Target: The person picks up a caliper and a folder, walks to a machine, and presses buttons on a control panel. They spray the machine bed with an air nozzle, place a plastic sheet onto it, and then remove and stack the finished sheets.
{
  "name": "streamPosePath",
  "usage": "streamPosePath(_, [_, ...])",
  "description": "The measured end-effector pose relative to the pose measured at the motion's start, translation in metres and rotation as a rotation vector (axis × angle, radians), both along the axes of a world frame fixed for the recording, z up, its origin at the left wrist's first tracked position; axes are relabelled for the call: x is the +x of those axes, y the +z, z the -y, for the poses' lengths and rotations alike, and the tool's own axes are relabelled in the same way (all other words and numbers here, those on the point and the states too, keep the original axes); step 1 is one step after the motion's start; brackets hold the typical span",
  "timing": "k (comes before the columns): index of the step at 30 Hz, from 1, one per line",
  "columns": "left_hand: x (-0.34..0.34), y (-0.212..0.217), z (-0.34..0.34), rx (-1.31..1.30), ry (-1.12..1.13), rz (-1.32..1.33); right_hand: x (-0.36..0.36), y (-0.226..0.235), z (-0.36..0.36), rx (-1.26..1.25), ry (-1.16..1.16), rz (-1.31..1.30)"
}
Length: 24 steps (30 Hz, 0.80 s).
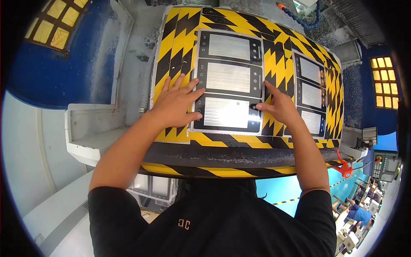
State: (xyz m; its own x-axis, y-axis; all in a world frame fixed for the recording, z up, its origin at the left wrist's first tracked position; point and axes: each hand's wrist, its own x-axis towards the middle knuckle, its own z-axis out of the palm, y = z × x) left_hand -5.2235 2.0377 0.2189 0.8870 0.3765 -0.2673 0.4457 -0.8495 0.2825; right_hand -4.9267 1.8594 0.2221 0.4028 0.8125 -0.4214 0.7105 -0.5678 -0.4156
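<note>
My left hand (177, 100) lies with its fingers spread, palm down, at the left edge of a sheet of three black-framed panels with clear windows. Its fingertips touch the borders of the middle panel (228, 77) and the bottom panel (227, 113). At the sheet's right edge is my right hand (279, 105), thumb and index finger apart. Its thumb rests on the bottom panel's black border, and its other fingers are partly hidden. The top panel (228, 46) lies untouched beyond my hands. Neither hand grips anything.
A second sheet of three panels (310, 94) lies to the right on the yellow-and-black striped bed (171, 43). A blue segmented hose (299, 19) with an orange tip hangs at the back. A red spray trigger (343, 166) sits at the front right. More panels (156, 186) show below the bed.
</note>
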Motion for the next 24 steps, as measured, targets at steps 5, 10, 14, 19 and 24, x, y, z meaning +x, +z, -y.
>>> streamPosePath(5, [0.003, -0.005, -0.004, -0.047, 0.061, 0.079, 0.003, 0.0, 0.003, 0.066, -0.021, -0.045])
streamPosePath(10, [0.004, -0.007, -0.008, -0.092, 0.085, 0.159, 0.004, 0.001, 0.004, 0.066, -0.041, -0.105])
streamPosePath(14, [0.004, -0.011, -0.008, -0.114, 0.103, 0.166, 0.006, 0.004, 0.005, 0.068, -0.037, -0.139])
streamPosePath(19, [0.002, -0.014, -0.011, -0.095, 0.087, 0.262, 0.008, 0.003, 0.006, 0.054, -0.039, -0.169])
streamPosePath(24, [0.003, -0.007, -0.015, -0.105, 0.073, 0.343, 0.003, 0.018, 0.006, 0.019, 0.083, -0.037])
